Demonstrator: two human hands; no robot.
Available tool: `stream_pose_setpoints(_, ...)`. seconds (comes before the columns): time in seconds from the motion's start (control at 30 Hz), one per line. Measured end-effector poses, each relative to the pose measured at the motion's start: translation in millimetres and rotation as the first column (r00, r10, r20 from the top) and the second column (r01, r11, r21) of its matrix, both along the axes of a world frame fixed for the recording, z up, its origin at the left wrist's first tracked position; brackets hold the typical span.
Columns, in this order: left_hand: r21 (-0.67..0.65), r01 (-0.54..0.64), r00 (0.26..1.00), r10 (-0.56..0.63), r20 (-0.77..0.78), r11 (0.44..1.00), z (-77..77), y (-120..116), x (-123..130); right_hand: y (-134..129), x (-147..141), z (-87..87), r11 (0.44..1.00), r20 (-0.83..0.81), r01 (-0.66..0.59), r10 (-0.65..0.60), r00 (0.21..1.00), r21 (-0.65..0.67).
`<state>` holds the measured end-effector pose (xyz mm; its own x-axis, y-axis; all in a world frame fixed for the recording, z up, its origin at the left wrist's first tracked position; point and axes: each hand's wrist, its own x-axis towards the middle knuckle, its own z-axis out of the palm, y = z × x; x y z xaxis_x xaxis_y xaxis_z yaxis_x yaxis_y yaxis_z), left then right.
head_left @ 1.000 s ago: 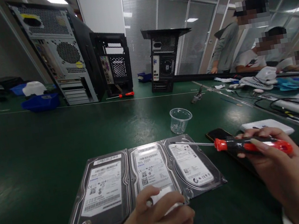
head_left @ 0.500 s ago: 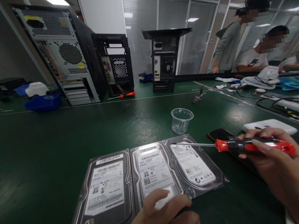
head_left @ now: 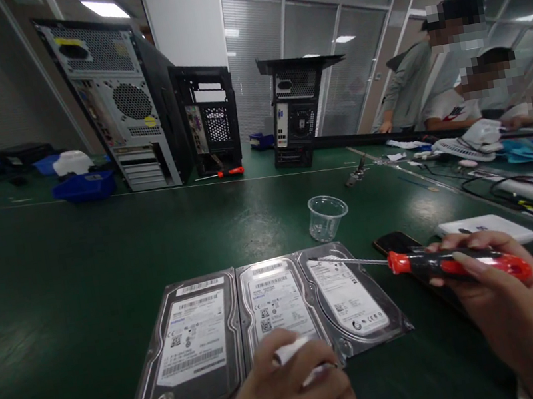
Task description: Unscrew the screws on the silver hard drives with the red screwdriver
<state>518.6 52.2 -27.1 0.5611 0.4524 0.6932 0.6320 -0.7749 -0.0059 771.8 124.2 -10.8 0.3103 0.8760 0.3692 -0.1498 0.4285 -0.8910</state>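
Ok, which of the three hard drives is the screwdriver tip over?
The rightmost drive: the screwdriver in the right hand has its tip at that drive's far left corner.

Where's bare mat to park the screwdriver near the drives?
Free: the green mat left of the three hard drives, and the strip between the drives and the PC towers, except the plastic cup. Crowded: the right, with phone, white box and cables.
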Motion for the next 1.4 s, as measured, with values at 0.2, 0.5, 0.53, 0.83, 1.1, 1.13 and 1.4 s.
stream_pose_setpoints(0.2,-0.265,-0.076,0.994,0.053,-0.096,0.961,46.5,59,-18,-1,-1,-0.2,0.999,-0.011,-0.018,0.019,1.0,0.032)
stream_pose_setpoints(0.5,-0.299,0.057,0.959,-0.136,-0.25,0.953,27.8,84,-22,1,10,-5.2,0.998,-0.013,-0.053,0.054,0.998,0.024)
stream_pose_setpoints(0.53,-0.285,0.065,0.959,-0.139,-0.247,0.956,25.9,82,-23,1,10,-6.0,0.998,-0.011,-0.054,0.054,0.998,0.035)
stream_pose_setpoints(0.83,-0.228,0.124,0.951,-0.182,-0.249,0.966,20.0,86,-24,0,9,-6.8,0.995,0.001,-0.078,0.078,0.997,0.063)
stream_pose_setpoints(1.1,-0.197,0.142,0.918,-0.204,-0.341,0.97,23.0,86,-25,0,11,-6.9,0.993,0.0,-0.091,0.091,0.996,0.077)
stream_pose_setpoints(1.13,-0.202,0.135,0.913,-0.201,-0.355,0.97,24.1,85,-24,0,11,-6.9,0.993,0.002,-0.093,0.093,0.996,0.079)
stream_pose_setpoints(1.4,-0.219,0.066,0.877,-0.161,-0.452,0.973,30.5,81,-22,-3,6,-5.7,0.991,0.005,-0.099,0.099,0.995,0.093)
